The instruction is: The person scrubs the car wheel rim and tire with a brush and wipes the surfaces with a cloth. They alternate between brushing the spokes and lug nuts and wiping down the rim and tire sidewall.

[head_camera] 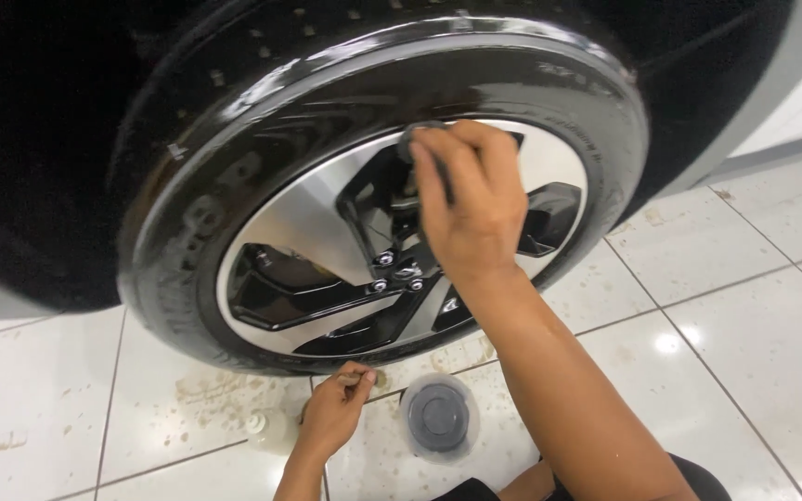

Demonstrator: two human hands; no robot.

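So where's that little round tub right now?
In the head view, the round tub sits on the white tiled floor just below the tyre, right of the left hand and beside the right forearm.

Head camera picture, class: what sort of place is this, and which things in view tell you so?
Probably a car wash or detailing bay. A glossy car wheel fills the view, the right hand presses a dark pad to its rim, and a small open tub stands on stained white floor tiles.

Glossy wet black rubber is seen on the tyre [187, 199], smooth brushed metal on the wheel [313, 223], shiny glazed tiles on the floor [744, 306].
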